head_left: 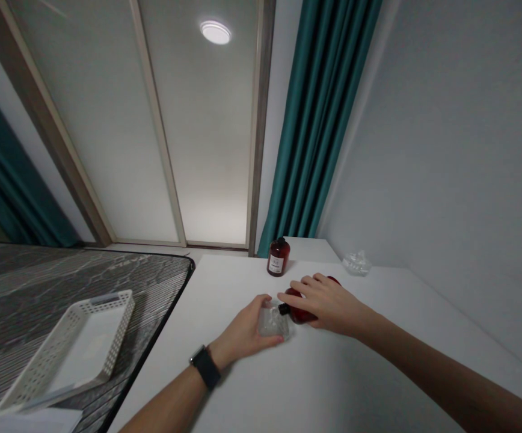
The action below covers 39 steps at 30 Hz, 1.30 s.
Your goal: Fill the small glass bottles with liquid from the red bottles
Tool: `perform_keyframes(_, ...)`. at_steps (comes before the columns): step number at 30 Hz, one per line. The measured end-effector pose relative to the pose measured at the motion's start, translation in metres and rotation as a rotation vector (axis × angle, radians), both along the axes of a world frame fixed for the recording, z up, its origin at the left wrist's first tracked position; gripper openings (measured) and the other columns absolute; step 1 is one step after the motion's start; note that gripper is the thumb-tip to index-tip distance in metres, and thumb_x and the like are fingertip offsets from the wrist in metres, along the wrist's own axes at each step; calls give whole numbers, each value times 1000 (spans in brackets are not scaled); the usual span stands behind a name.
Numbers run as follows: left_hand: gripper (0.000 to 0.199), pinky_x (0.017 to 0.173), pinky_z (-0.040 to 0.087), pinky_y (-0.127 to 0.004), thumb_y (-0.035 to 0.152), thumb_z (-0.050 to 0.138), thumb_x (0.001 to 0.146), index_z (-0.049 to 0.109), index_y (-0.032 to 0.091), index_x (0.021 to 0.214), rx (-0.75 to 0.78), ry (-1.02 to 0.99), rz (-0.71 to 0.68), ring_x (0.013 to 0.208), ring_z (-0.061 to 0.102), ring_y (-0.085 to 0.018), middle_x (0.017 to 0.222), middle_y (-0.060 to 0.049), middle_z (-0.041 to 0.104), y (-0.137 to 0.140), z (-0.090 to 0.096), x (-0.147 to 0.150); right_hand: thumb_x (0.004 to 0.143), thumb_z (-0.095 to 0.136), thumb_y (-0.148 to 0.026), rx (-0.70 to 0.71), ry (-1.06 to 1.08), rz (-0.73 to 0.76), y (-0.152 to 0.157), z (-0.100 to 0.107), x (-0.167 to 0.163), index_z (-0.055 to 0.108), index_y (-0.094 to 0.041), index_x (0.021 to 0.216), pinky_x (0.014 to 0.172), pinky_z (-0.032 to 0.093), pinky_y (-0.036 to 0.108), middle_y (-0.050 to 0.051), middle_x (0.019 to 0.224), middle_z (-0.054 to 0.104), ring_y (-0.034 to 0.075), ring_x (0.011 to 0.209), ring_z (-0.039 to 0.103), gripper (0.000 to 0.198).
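My left hand [246, 328], with a dark watch on its wrist, is closed round a clear glass container [273, 323] on the white table [238, 394]. My right hand [326, 300] grips a reddish-brown bottle [300, 314] from above. That bottle lies tilted on its side, its black neck pointing left at the glass container's rim. Whether the neck touches the rim I cannot tell. Part of the bottle is hidden under my fingers. A second reddish-brown bottle [278, 257] with a black cap and a white label stands upright behind my hands.
A clear, crumpled-looking object [356, 263] sits at the table's far right, near the grey wall [459, 150]. To the left, a white perforated basket [119, 337] rests on a dark patterned surface [153, 279]. Teal curtains [319, 120] and sliding door panels [207, 150] stand behind.
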<state>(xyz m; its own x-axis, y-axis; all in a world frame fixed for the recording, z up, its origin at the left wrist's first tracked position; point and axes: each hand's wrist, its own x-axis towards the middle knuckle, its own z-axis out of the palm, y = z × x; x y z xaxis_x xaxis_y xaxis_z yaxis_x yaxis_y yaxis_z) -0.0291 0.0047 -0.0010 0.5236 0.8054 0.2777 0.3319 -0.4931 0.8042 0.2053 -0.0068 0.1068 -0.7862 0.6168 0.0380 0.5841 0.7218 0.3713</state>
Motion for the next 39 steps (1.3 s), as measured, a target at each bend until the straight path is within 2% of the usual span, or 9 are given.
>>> perform_keyframes(33, 69, 100, 48, -46, 29, 82, 70, 44, 18, 127, -15, 18, 6, 114, 60, -29, 123, -12, 60, -3, 7, 1, 83, 74, -27, -9, -10, 0, -1, 2, -1, 44, -29, 137, 77, 39, 36, 7, 115, 63, 26, 96, 59, 62)
perform_keyframes(39, 72, 101, 47, -46, 31, 82, 71, 42, 18, 130, -9, 11, -7, 115, 59, -29, 125, -13, 59, -1, 4, 0, 82, 74, -26, -13, -9, 1, 0, 2, -1, 44, -29, 138, 77, 39, 36, 7, 115, 63, 27, 96, 59, 63)
